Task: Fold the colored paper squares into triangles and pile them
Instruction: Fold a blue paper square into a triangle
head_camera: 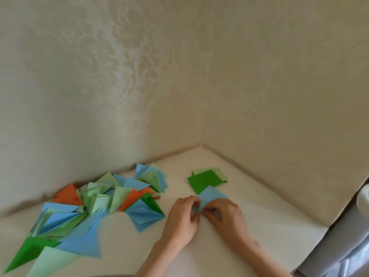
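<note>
I see a loose pile of folded triangles (95, 208), blue, green and orange, spread over the left of the pale table (259, 206), against the patterned wall (119, 76). A small stack of green squares (206, 179) lies farther back, just beyond my hands. Nothing stands between. A blue sheet (212, 196) sits at the near corner of that stack. My left hand (182, 218) and right hand (225, 214) both pinch its near edge with curled fingers, though I can't tell exactly how the fingertips meet.
</note>
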Demonstrator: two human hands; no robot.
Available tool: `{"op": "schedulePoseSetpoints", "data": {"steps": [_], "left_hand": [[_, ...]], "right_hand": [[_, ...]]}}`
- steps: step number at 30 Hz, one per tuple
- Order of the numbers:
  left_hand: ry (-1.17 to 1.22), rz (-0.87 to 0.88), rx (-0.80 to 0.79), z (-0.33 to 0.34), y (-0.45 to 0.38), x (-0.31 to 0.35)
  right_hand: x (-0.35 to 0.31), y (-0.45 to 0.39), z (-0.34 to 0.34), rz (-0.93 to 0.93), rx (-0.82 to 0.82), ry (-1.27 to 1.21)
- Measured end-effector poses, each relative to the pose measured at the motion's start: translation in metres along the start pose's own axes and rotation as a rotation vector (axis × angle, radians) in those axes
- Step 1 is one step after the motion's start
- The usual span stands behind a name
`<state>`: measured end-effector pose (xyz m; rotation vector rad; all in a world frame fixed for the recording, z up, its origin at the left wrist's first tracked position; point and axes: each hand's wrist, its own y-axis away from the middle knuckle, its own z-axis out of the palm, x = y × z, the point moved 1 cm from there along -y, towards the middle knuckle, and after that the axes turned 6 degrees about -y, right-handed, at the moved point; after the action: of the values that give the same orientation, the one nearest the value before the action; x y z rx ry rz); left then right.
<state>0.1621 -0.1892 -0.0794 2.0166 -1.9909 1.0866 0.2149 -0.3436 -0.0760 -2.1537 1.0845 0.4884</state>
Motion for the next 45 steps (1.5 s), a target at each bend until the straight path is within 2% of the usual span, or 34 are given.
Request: {"op": "schedulePoseSetpoints", "data": {"steps": [5,13,18,26,33,39,45], "left_hand": [[0.021,-0.012,0.065,0.003,-0.003,0.001],[-0.051,-0.031,0.11,0.013,-0.016,0.005],[0.0,-0.056,0.11,0.016,-0.017,-0.001],[0.049,-0.044,0.11,0.016,-0.014,-0.01],[0.134,-0.108,0.105,0.009,-0.011,-0.011],[0.119,-0.015,0.068,0.004,-0.008,-0.005],[0.119,-0.02,0.108,0.007,-0.007,-0.008]], "right_hand": [[0.001,-0.007,-0.009,0.099,-0.008,-0.172],[0.0,-0.012,-0.006,0.247,-0.01,-0.221],[0.002,-0.013,-0.002,0.285,0.003,-0.213],[0.011,-0.015,-0.006,0.245,-0.063,-0.235],[0.007,-0.008,-0.011,0.146,-0.071,-0.224],[0.004,-0.009,-0.005,0.12,-0.069,-0.175],[0.004,-0.013,-0.029,0.089,-0.08,-0.181]]}}
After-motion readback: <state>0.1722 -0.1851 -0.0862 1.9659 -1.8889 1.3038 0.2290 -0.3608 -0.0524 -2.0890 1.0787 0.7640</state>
